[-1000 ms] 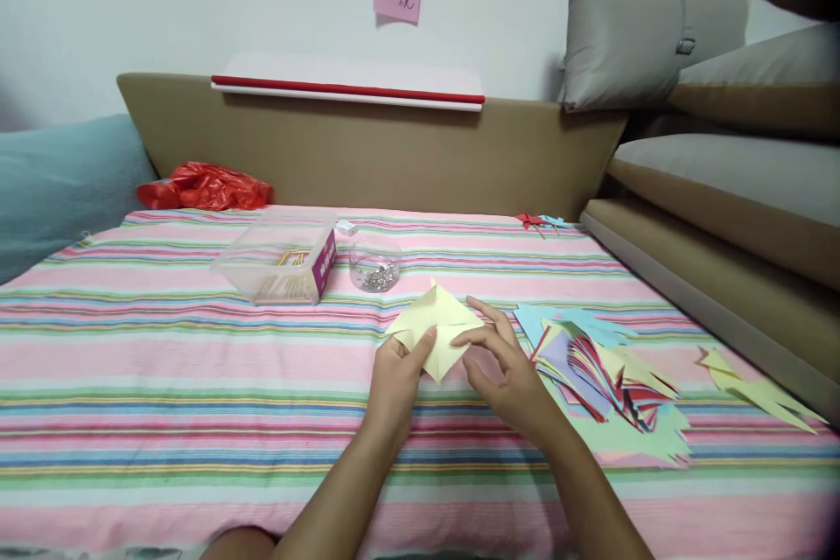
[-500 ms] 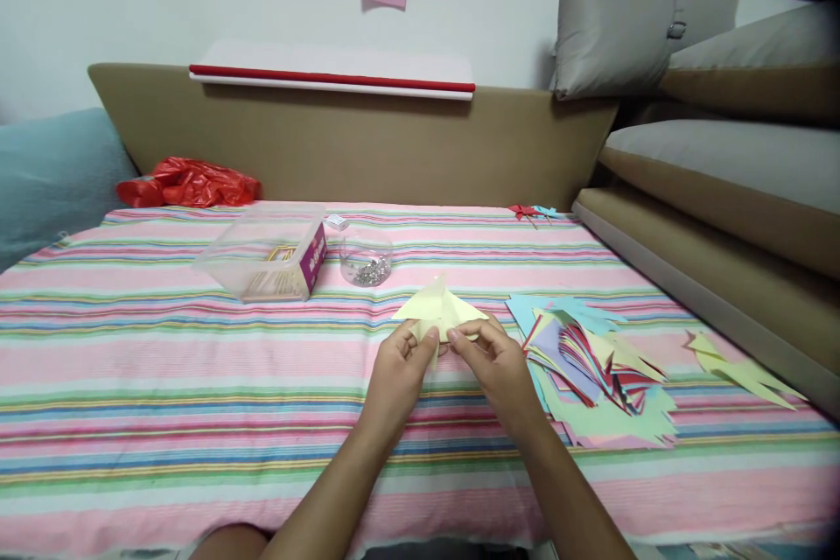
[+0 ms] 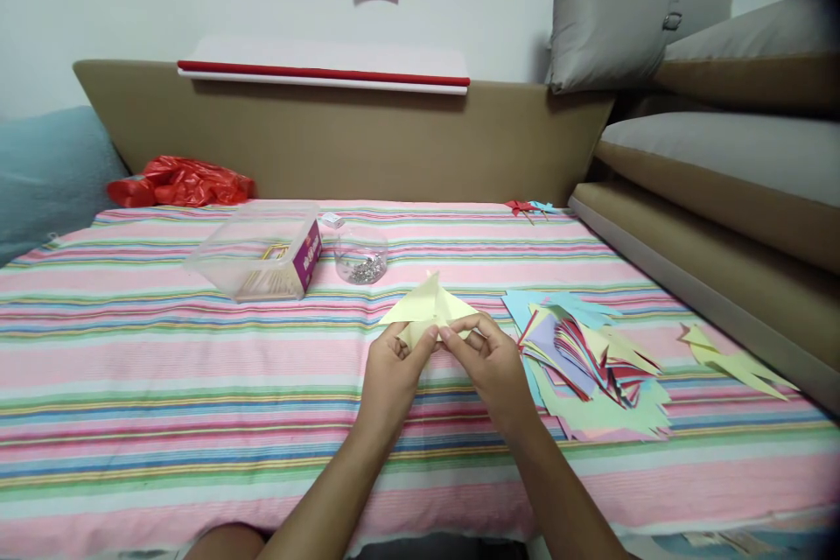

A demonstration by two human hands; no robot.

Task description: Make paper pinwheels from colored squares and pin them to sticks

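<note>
Yellow paper (image 3: 408,306) between hands, folding seemingly partway done: flaps raised near middle, side corners spread, no fastening visible. Left hand (image 3: 394,367) and right hand (image 3: 491,366) pinch near edge, thumbs close together. Beyond left hand: tub (image 3: 360,261), box (image 3: 308,257). Right of right hand: pile (image 3: 577,402).

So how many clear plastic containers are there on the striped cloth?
2: a rectangular box with thin sticks inside, and to its right a round tub of small silver pieces; both lie beyond the left hand. No others show.
</note>
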